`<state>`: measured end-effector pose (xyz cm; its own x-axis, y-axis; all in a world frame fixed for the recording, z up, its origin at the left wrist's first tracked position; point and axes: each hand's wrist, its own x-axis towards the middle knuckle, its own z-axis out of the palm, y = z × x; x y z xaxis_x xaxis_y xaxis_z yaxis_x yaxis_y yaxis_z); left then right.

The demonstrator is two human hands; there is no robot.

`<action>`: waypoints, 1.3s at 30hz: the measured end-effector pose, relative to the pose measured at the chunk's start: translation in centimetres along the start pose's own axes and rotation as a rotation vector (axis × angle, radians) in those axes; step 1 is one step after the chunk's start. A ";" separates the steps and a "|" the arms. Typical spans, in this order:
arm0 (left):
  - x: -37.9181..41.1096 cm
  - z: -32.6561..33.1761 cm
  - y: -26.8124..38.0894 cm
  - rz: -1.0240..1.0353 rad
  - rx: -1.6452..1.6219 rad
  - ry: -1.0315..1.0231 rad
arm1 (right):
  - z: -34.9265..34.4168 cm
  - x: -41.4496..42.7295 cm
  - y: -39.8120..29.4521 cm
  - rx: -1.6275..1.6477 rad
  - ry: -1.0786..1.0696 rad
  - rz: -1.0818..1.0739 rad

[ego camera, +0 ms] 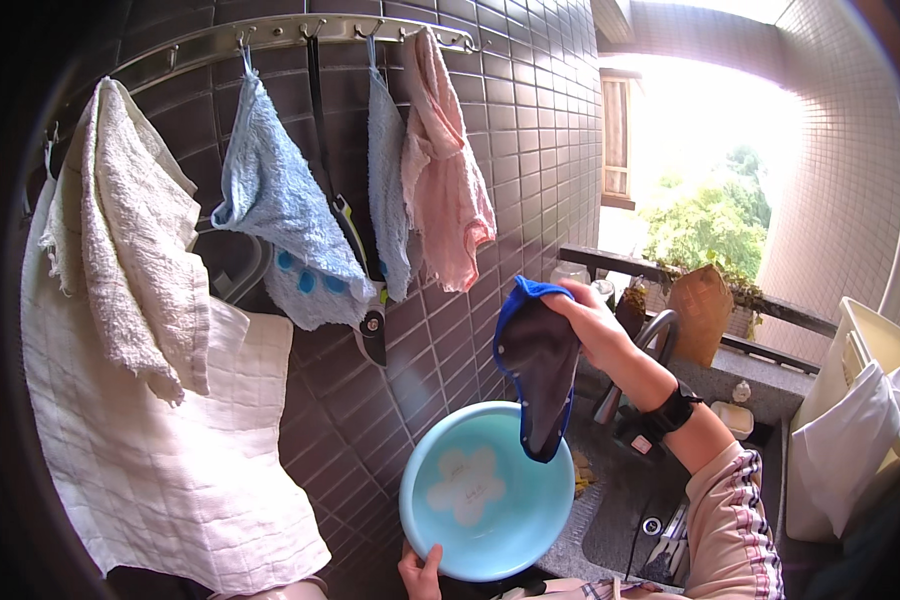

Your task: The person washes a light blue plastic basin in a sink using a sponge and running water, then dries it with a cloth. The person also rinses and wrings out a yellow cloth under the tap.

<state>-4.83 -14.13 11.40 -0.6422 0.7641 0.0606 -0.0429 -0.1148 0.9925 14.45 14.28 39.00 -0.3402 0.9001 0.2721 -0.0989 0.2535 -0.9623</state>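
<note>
My left hand (pixel 420 574) grips the lower rim of a light blue plastic basin (pixel 521 517), thumb over the edge. The basin is tilted so that its inside, with a white flower print, faces me. My right hand (pixel 583 315) pinches the top of a dark cloth item with blue edging (pixel 541 367), possibly a sleeve cover or bib. It hangs down, and its lower end overlaps the basin's upper right rim. Small pale studs or drops dot the cloth. A black strap with a device (pixel 660 424) circles my right wrist.
Towels hang from a metal hook rail (pixel 277 31) on the dark tiled wall, along with pruning shears (pixel 373 322). A stone sink (pixel 607 517) with a faucet (pixel 645 337) lies to the right. Beyond stand a soap dish (pixel 733 420) and a cream bin (pixel 817 465) with a white bag.
</note>
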 end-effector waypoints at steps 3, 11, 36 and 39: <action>0.2 -0.1 -0.6 0.040 0.008 -0.008 | 0.0 3.0 0.0 0.128 -0.143 -0.230; -0.5 -0.5 1.0 -0.035 0.092 -0.030 | 3.0 3.5 -7.4 -0.302 -0.223 -0.503; -1.4 -3.4 0.1 0.013 0.008 -0.135 | 17.0 15.0 -29.9 -1.110 0.700 -1.194; -1.4 -3.7 -0.1 0.021 0.008 -0.115 | 18.7 14.0 -31.4 -1.104 0.617 -1.111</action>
<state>-6.81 -17.53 10.77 -0.5512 0.8292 0.0931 -0.0238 -0.1272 0.9916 -4.72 12.32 73.08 -0.1429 0.0537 0.9883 0.7250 0.6854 0.0676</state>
